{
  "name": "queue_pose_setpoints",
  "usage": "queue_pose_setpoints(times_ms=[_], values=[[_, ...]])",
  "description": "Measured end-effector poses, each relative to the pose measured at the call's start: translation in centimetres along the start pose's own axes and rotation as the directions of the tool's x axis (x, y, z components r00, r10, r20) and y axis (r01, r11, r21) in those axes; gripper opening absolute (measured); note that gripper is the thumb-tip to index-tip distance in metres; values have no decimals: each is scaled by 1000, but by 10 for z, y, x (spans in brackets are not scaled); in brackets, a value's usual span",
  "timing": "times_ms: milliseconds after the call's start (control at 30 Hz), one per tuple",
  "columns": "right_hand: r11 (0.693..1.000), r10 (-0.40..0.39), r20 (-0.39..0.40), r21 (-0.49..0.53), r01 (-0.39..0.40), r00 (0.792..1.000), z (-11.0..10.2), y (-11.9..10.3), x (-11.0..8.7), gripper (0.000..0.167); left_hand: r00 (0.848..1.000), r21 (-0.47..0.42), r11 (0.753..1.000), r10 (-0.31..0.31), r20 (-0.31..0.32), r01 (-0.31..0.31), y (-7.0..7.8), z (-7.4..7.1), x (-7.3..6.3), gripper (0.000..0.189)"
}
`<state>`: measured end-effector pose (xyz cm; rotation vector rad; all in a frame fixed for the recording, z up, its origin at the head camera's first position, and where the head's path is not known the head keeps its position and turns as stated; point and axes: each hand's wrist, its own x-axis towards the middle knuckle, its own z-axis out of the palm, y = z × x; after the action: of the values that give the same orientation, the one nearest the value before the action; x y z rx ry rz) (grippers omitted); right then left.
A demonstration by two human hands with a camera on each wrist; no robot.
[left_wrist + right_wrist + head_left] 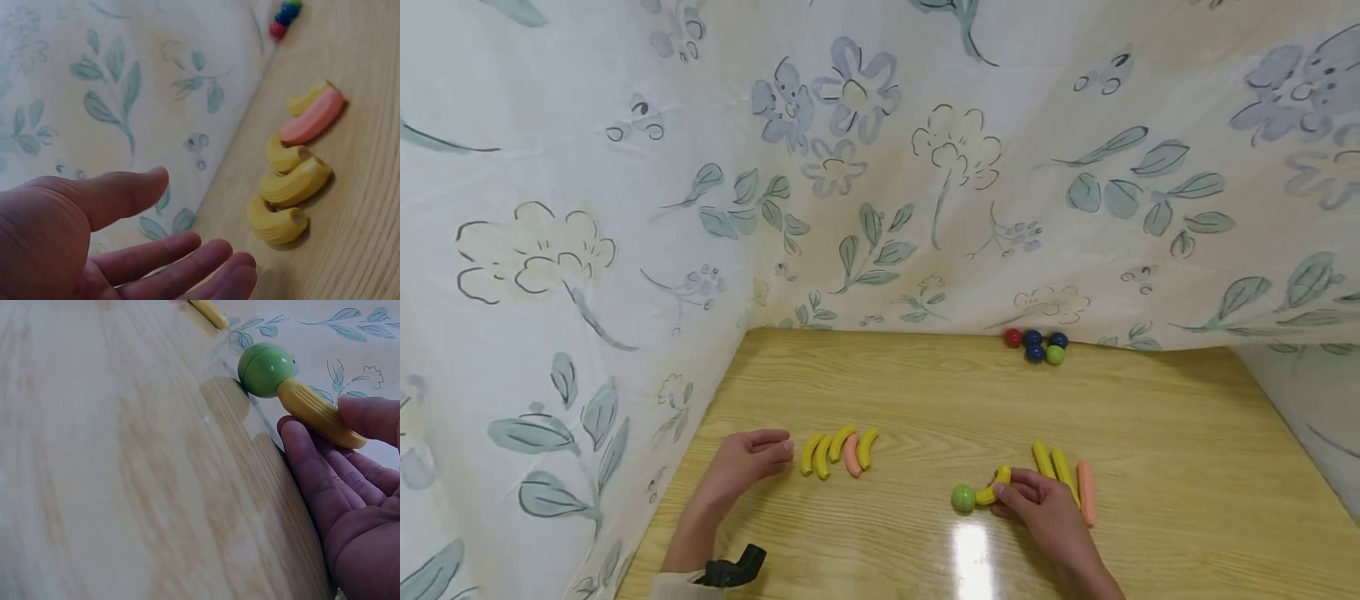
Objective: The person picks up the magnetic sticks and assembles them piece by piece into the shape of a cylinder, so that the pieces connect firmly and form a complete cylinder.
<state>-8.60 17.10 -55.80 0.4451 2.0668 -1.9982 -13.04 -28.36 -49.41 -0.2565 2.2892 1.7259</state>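
My right hand [1047,510] pinches a yellow curved piece [315,412] between thumb and fingers. The far end of that piece meets a green ball [267,370], which has a seam round its middle; whether they are joined I cannot tell. In the head view the green ball is left of the hand, low over the table. At the left, my left hand [741,471] has its fingers extended and holds nothing. Just right of it lies a row of several yellow curved pieces [822,457] with one pink curved piece [852,456] among them.
Two yellow sticks [1042,460] and a pink stick [1086,493] lie beside my right hand. At the table's back edge sit a red ball [1012,337], several dark blue balls [1034,353] and another green ball [1055,355]. Flowered cloth [880,167] walls the wooden table.
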Motion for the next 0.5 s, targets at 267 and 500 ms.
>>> queue_pose_setpoints(times_ms=[267,500], values=[[999,-33,58,14,33,998,-2,0,-2,42,992,391,920,64,-113,-15,-3,13,15,30],[999,-49,76,5,49,996,-7,1,-3,43,984,523,852,118,-130,-33,0,26,20,23]])
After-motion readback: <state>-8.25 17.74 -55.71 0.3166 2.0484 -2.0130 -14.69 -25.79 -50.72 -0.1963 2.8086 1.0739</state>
